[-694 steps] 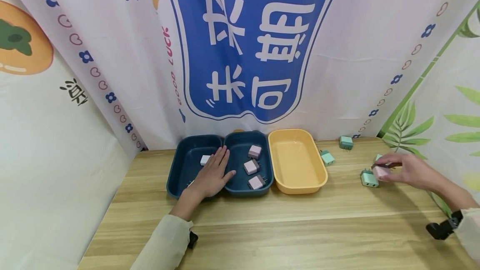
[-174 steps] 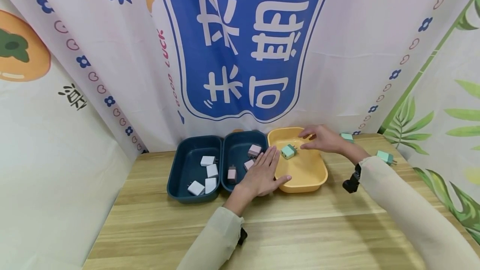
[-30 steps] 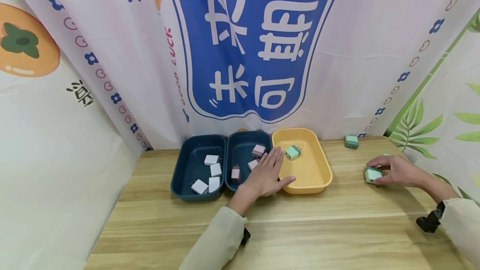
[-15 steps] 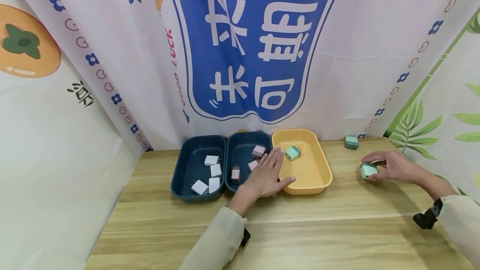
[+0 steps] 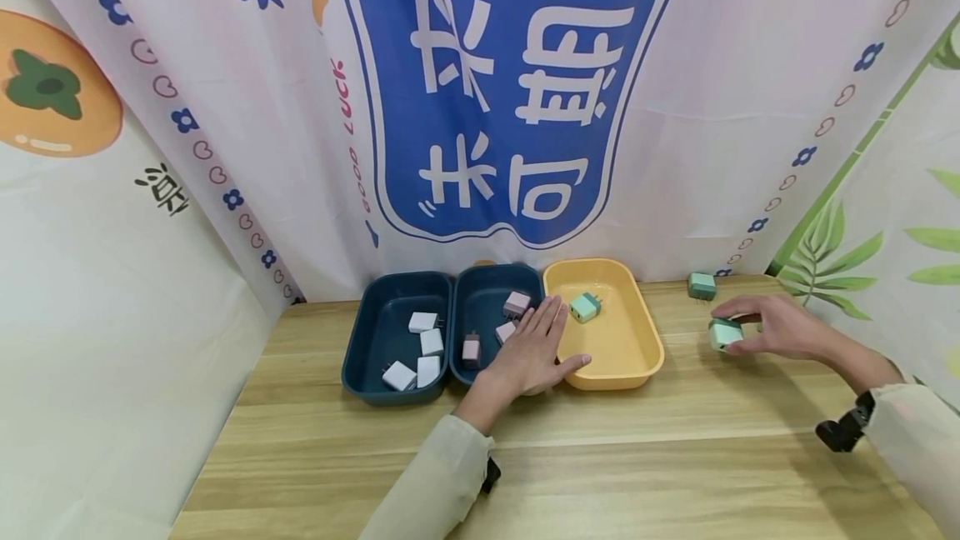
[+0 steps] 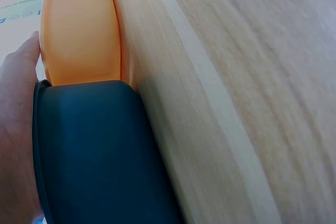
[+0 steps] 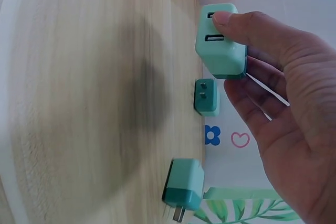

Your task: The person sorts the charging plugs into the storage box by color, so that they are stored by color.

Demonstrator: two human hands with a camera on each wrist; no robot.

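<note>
My right hand [image 5: 783, 328] pinches a mint-green USB wall charger [image 5: 724, 335] between thumb and fingers, right of the yellow tray [image 5: 648, 361]. In the right wrist view its two USB ports face the thumb, and the charger [image 7: 218, 59] is held off the table. My left hand [image 5: 528, 350] lies flat with straight fingers across the adjoining rims of the middle navy tray [image 5: 459, 294] and the yellow tray. It partly hides pink chargers [image 5: 517, 303] in the navy tray. One green charger [image 5: 582, 307] lies inside the yellow tray.
The left navy tray [image 5: 352, 340] contains several white chargers [image 5: 423, 322]. A green charger [image 5: 702, 286] lies by the back curtain [image 5: 675, 190]. Another green charger [image 7: 185, 179], seen in the right wrist view, is hidden behind my hand in the head view. The trays stand side by side.
Over the last second my right hand has carried the charger left. Since the oldest frame, white chargers were added left, a green one entered the yellow tray, and my left hand shifted right.
</note>
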